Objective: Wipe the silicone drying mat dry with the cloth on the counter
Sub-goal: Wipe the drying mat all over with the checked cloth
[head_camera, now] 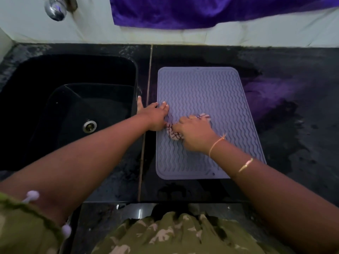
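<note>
On the mat (211,88), near its left edge, left hand (156,116) presses flat, right hand (194,132) grips the cloth (174,133); wiping looks midway.

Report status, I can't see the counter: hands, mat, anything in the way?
Left hand presses flat on left edge of lilac ribbed silicone drying mat. Right hand grips bunched red-and-white checked cloth mid-mat. Nothing else on the mat.

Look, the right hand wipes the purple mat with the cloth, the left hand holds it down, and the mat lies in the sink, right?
Not in the sink: the head view shows the mat on the counter beside it. The rest holds: the right hand grips the cloth on the mat, and the left hand presses its edge.
</note>
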Motion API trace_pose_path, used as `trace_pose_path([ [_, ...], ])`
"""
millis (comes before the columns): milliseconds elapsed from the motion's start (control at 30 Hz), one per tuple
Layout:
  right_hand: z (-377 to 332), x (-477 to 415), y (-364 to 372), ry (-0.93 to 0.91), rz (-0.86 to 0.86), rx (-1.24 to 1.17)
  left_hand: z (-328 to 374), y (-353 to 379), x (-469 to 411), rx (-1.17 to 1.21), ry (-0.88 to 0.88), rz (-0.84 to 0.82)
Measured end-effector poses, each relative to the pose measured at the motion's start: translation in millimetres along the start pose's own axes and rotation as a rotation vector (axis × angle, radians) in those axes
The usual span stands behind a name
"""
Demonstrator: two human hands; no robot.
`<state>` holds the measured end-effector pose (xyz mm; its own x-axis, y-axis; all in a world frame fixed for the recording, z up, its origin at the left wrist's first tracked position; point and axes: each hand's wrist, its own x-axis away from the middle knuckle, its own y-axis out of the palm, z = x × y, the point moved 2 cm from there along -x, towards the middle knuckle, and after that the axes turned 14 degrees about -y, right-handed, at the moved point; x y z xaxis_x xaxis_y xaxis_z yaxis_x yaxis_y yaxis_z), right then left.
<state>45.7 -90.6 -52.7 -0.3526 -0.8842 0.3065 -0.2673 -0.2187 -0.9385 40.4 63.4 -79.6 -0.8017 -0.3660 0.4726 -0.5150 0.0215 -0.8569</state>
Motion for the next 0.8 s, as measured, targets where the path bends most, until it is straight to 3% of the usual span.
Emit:
trace_pose_path([
  [167,-21.2,25.2,1.7,-0.099,-0.162,-0.007,3.8,-3.6,2.2,-0.003,-0.042,-0.004],
  [333,-35.0,45.4,9.7,-0.176,-0.175,-0.057,4.8,-3.9,4.9,0.049,-0.048,0.014],
  [467,-23.7,47.2,5.3,-0.072,-0.152,-0.387,3.4,3.0,10.3,0.133,-0.043,0.196],
  [567,-2.5,29.7,-12.6,0.08,0.056,-0.63,2.1,10.7,24.5,0.258,0.006,0.413],
  [667,15.9,4.3,-25.5,0.201,0.291,-0.562,7.2,20.3,35.7,0.37,0.017,0.471],
  [800,5.6,-14.0,-12.8,0.212,0.046,-0.24,4.7,30.1,37.3,0.367,0.08,0.224],
])
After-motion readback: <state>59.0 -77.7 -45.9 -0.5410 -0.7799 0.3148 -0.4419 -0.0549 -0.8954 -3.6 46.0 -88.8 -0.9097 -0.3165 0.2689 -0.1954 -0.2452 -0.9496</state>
